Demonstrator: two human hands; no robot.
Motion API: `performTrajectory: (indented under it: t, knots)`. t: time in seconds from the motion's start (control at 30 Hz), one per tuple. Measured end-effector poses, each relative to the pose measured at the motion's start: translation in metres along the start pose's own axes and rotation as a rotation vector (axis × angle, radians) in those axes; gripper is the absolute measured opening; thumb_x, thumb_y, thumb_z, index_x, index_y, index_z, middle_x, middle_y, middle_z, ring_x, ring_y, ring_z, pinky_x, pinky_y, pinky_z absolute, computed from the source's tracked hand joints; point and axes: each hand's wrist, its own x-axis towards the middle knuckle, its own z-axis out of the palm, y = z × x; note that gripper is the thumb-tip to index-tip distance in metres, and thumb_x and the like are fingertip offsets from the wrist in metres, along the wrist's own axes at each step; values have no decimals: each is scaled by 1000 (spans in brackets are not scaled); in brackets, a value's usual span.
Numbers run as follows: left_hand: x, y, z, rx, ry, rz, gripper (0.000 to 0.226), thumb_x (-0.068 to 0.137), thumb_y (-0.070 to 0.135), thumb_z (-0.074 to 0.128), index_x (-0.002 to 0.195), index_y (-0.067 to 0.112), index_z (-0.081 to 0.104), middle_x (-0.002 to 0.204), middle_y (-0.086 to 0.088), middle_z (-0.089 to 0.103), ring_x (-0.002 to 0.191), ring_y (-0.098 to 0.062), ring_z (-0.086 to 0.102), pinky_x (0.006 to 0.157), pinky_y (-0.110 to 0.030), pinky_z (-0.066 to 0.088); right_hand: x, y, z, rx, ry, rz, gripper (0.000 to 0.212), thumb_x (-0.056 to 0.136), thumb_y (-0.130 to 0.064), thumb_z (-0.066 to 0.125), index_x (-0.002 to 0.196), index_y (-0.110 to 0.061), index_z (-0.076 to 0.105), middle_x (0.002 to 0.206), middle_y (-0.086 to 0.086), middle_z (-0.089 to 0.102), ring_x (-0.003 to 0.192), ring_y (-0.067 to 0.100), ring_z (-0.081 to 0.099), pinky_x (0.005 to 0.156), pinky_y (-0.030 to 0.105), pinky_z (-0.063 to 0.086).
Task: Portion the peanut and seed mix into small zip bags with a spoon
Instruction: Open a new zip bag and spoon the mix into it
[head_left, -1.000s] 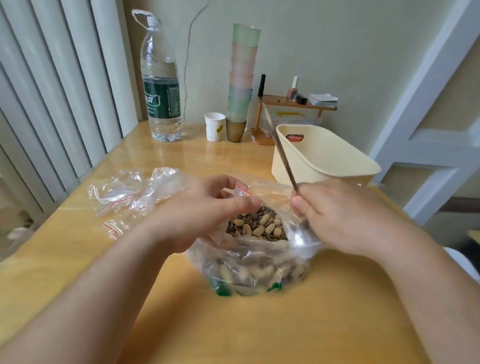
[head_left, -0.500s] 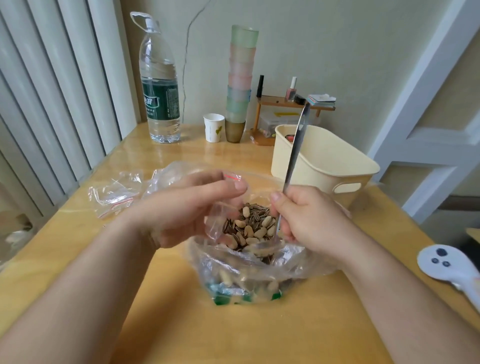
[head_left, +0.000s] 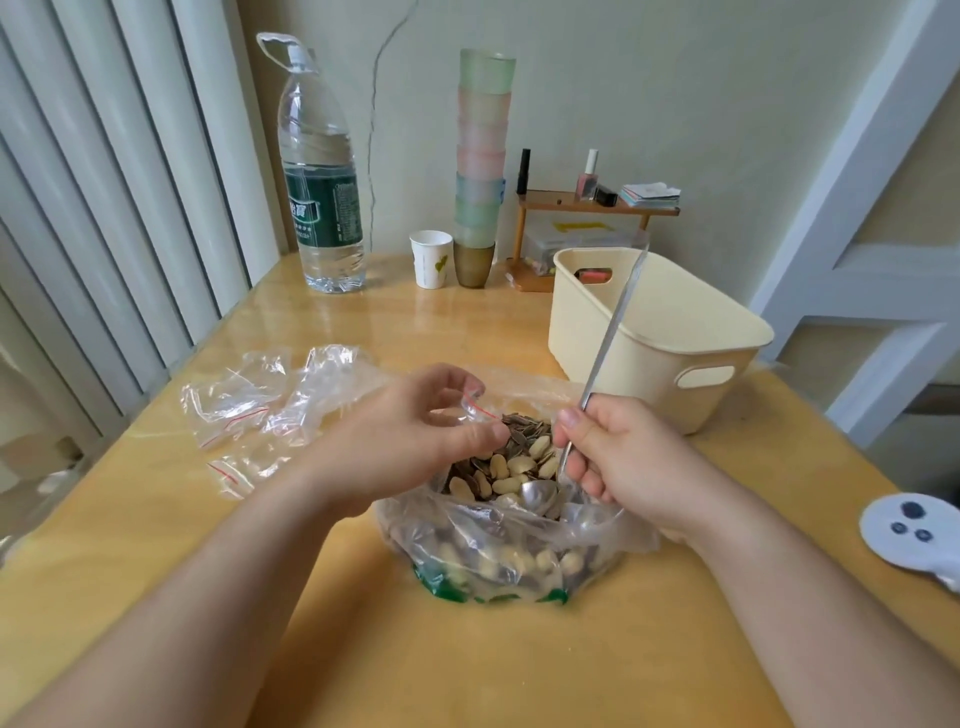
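A glossy yellow wooden table (head_left: 363, 332) is filling most of the view, sitting against a pale cream wall with white vertical panels running along the left side. Near its middle, a large clear plastic bag of pale peanuts and striped dark seeds (head_left: 511, 540) is standing open. The left hand (head_left: 410, 447) is pinching a small clear zip bag with a red seal line (head_left: 480, 408) by its mouth, just above the mix. The right hand (head_left: 618, 462) is gripping a long thin metal spoon (head_left: 602, 358) — its bowl is resting on the nuts, its handle slanting up toward the cream plastic basket (head_left: 649, 332). More crumpled small zip bags (head_left: 260, 405) are lying to the left. Along the far edge a tall clear water bottle (head_left: 319, 176), a white paper cup (head_left: 431, 260) and a stack of pastel tumblers (head_left: 480, 166) are standing — beside a small wooden shelf (head_left: 592, 208).
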Motion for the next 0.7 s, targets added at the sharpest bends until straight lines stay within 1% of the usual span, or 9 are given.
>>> performTrajectory:
  t: [0.13, 0.2, 0.27, 0.37, 0.43, 0.47, 0.53, 0.6, 0.7]
  knots:
    - [0, 6, 7, -159, 0, -51, 38, 89, 37, 80, 119, 18, 66, 97, 3, 80, 65, -11, 67, 71, -37, 55, 17, -3, 6, 7, 33, -28, 29, 109, -28, 51, 87, -14, 65, 59, -3, 64, 52, 13, 59, 50, 29, 46]
    - [2, 7, 10, -234, 32, -73, 36, 91, 31, 76, 118, 9, 65, 69, 4, 74, 53, -17, 58, 65, -36, 50, 25, -6, 8, 12, 56, -60, 27, 108, -26, 53, 87, -16, 66, 62, 0, 67, 54, 15, 63, 54, 32, 51]
    - [4, 6, 12, -291, 36, -84, 44, 85, 34, 80, 116, 6, 66, 57, 2, 62, 49, -21, 51, 58, -34, 47, 31, -6, 10, 16, 61, -78, 26, 108, -26, 54, 86, -19, 67, 64, 1, 69, 55, 17, 67, 55, 33, 53]
    - [4, 6, 10, -358, 37, -89, 51, 75, 43, 89, 109, 10, 71, 65, -18, 56, 58, -29, 52, 65, -43, 49, 30, 0, 15, 54, 68, -76, 26, 108, -25, 53, 86, -20, 67, 68, 3, 70, 57, 17, 68, 57, 34, 55]
    - [3, 4, 10, -416, 5, -76, 59, 68, 48, 92, 110, 12, 73, 86, -35, 59, 83, -42, 62, 95, -62, 53, 26, 5, 16, 61, 73, -69, 26, 108, -27, 53, 88, -23, 69, 71, 3, 72, 59, 19, 70, 61, 39, 59]
    - [3, 2, 9, -442, -7, -67, 59, 68, 45, 92, 112, 11, 73, 104, -43, 61, 100, -47, 66, 109, -65, 47, 25, 6, 15, 40, 74, -74, 26, 108, -30, 53, 88, -25, 70, 73, 2, 74, 60, 21, 71, 63, 41, 61]
    - [1, 4, 3, -457, -9, -36, 45, 75, 35, 87, 112, 13, 74, 129, -33, 65, 122, -44, 66, 116, -62, 42, 22, 7, 13, -45, 71, -103, 26, 107, -35, 53, 89, -28, 70, 75, -2, 76, 61, 19, 72, 70, 44, 63]
    - [-1, 9, -4, -413, 1, 14, 36, 77, 34, 86, 108, 19, 78, 128, -22, 71, 122, -45, 66, 114, -63, 44, 18, 6, 12, -108, 65, -136, 25, 106, -38, 52, 90, -31, 70, 75, -5, 76, 60, 13, 70, 74, 45, 62]
    - [-4, 12, -13, -322, 39, 157, 51, 69, 41, 90, 113, 20, 75, 121, -16, 74, 120, -41, 67, 109, -54, 51, 15, 5, 11, -108, 73, -162, 24, 107, -37, 51, 91, -35, 69, 77, -10, 75, 60, 9, 68, 76, 46, 61]
